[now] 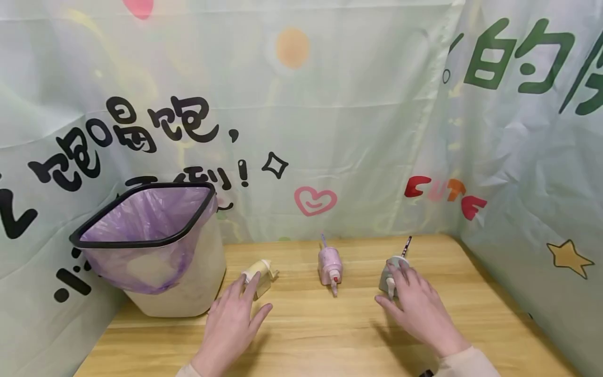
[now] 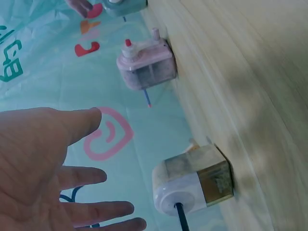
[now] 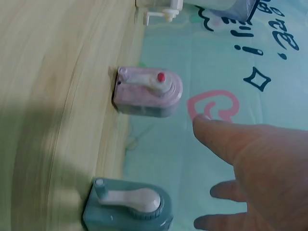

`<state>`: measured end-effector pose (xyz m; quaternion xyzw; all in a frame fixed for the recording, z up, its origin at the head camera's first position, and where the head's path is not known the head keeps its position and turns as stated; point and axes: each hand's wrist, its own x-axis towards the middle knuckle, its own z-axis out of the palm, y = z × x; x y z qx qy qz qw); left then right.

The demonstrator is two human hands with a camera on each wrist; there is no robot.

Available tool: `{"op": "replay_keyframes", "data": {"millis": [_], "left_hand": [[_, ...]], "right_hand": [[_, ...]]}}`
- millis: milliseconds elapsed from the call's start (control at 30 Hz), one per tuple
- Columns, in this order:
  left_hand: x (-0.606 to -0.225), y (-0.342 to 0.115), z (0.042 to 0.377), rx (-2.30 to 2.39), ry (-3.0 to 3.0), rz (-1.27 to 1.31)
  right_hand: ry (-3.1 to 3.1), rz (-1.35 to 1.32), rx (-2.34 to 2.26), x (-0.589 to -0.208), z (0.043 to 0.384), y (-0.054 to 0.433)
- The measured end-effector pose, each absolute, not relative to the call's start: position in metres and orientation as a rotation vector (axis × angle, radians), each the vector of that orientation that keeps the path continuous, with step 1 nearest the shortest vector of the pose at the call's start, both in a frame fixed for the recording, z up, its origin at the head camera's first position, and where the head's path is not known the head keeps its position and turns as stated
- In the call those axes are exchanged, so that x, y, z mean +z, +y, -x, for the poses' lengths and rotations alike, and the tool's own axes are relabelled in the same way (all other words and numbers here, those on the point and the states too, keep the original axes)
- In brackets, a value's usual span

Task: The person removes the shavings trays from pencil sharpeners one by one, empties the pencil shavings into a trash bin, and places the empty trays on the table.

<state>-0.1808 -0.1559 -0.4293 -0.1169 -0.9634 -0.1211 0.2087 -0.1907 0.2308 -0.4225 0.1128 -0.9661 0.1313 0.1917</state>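
Observation:
Three crank pencil sharpeners stand in a row on the wooden table. My left hand (image 1: 231, 319), fingers straight and spread, reaches toward the cream sharpener (image 1: 263, 287); a dark pencil (image 2: 182, 217) sticks out of it in the left wrist view. In the middle is the pink sharpener (image 1: 330, 259), with a purple pencil (image 1: 323, 240) at its back and a red-tipped crank. My right hand (image 1: 416, 309) is extended over the grey-green sharpener (image 1: 384, 283), overlapping it in the head view. A dark patterned pencil (image 1: 407, 245) rises behind it. The right wrist view shows its pale crank (image 3: 139, 198).
A whitish bin (image 1: 207, 272) with a black rim and purple bag (image 1: 151, 209) stands at the left, beside the cream sharpener. Printed cloth (image 1: 367, 131) hangs behind the table (image 1: 320, 335) and along its sides. A small black object (image 1: 426, 373) shows near the right sleeve.

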Motion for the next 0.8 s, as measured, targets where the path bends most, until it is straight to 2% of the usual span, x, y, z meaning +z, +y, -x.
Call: {"op": "replay_keyframes", "data": {"millis": [800], "left_hand": [[-0.436,-0.128,0.173,-0.241,-2.573,0.563]], "right_hand": [[-2.820,-0.071,0.591,-0.425,0.228,0.247]]}}
